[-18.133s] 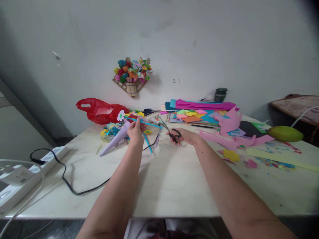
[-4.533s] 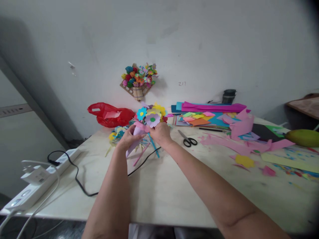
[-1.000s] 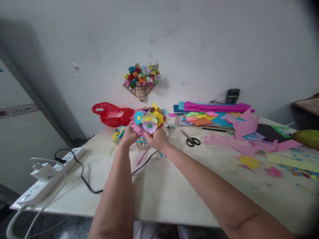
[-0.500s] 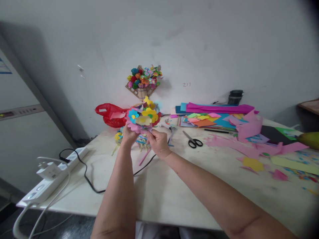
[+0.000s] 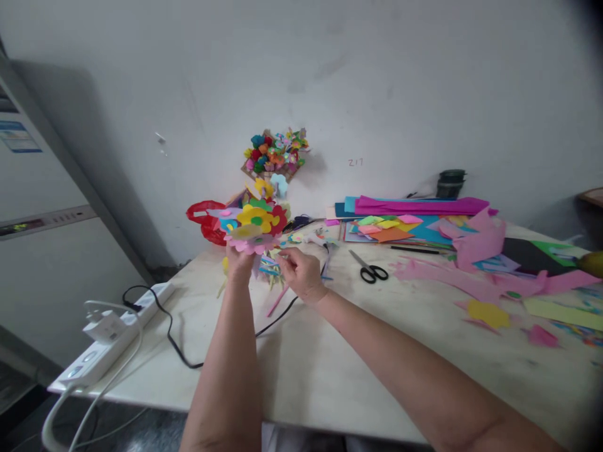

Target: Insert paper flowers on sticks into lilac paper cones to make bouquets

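Note:
My left hand (image 5: 239, 263) is closed round the base of a paper flower bouquet (image 5: 252, 220) in a lilac cone and holds it upright above the table. The bouquet shows yellow, red, green and pink paper blooms. My right hand (image 5: 301, 273) hovers just right of the cone's lower end, its fingers curled in a pinch; whether anything is between them I cannot make out. Loose coloured paper strips (image 5: 276, 295) lie on the table below both hands.
Black scissors (image 5: 370, 270) lie right of my hands. Coloured paper sheets (image 5: 409, 216) and pink scraps (image 5: 475, 251) cover the right side. A red bag (image 5: 205, 220), a wall flower basket (image 5: 276, 154), a power strip (image 5: 113, 326) and a black cable (image 5: 188, 351) are on the left.
Scissors were put down earlier. Over the last second my left hand lifted and tipped the bouquet upright to the left, and my right hand let go of the blooms and dropped beside the cone.

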Action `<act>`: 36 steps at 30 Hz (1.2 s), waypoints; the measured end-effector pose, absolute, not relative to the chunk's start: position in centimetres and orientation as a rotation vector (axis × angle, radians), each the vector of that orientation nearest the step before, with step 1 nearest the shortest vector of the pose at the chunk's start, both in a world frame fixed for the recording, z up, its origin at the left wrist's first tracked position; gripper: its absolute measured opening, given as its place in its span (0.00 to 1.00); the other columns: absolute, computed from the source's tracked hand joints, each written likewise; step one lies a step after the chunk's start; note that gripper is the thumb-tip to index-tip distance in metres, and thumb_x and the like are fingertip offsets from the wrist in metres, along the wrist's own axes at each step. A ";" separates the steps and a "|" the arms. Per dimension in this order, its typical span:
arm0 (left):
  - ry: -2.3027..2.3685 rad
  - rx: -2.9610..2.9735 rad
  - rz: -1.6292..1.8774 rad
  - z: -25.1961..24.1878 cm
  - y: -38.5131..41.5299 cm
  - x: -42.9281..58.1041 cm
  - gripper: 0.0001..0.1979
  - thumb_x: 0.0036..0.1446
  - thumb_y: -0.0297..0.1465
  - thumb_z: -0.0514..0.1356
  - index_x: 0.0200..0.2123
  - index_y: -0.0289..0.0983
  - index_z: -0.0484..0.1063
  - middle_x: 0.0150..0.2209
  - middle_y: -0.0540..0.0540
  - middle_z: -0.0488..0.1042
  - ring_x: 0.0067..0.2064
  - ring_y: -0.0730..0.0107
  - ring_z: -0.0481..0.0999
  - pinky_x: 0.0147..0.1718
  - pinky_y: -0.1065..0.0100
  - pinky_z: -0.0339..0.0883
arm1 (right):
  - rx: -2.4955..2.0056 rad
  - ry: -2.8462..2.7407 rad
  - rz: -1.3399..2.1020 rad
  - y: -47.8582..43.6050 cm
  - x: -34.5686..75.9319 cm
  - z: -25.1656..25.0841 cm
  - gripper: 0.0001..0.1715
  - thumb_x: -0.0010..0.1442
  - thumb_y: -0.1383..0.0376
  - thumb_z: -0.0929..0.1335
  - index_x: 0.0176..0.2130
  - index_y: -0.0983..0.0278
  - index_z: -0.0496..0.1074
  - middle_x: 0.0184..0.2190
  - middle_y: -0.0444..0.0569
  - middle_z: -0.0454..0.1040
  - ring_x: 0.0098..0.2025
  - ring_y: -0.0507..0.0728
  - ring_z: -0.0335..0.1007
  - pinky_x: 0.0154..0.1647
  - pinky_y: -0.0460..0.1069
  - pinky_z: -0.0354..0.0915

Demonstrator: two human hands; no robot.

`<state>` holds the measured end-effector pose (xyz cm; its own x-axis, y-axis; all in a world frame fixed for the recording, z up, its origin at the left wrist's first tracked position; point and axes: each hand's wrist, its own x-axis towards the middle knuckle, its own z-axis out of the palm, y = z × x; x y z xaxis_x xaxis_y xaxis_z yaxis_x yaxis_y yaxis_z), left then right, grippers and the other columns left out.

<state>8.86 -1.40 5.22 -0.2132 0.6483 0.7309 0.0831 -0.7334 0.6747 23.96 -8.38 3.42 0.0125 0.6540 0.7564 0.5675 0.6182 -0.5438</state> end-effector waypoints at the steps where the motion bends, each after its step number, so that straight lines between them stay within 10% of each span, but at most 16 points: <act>1: 0.872 1.663 2.027 5.2 -1.3 8.6 0.13 0.41 0.38 0.62 0.31 0.39 0.71 0.29 0.48 0.75 0.39 0.66 0.75 0.42 0.66 0.68 | -1.033 -1.654 0.088 -8.2 24.0 3.3 0.16 0.61 0.59 0.62 0.39 0.65 0.75 0.23 0.47 0.77 0.25 0.51 0.70 0.30 0.44 0.59; 23: 0.668 1.153 1.900 4.7 -0.5 9.4 0.41 0.23 0.53 0.69 0.43 0.43 0.67 0.41 0.46 0.75 0.40 0.63 0.75 0.37 0.65 0.71 | -1.318 -1.912 0.237 -7.3 24.6 3.1 0.23 0.55 0.52 0.68 0.47 0.62 0.72 0.46 0.52 0.76 0.47 0.60 0.72 0.44 0.51 0.63; 36: 0.647 1.145 1.606 4.6 -2.2 12.4 0.32 0.25 0.41 0.74 0.37 0.38 0.71 0.34 0.46 0.77 0.33 0.66 0.77 0.33 0.67 0.71 | -1.281 -1.656 0.844 -5.5 23.2 0.6 0.06 0.51 0.64 0.71 0.31 0.64 0.72 0.14 0.40 0.69 0.17 0.51 0.67 0.20 0.44 0.59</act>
<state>12.41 -2.22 4.55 -0.0327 0.9322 0.3605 -0.4222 -0.3398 0.8404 23.18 -5.47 0.59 -0.1078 0.9695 0.2203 0.3913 0.2451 -0.8870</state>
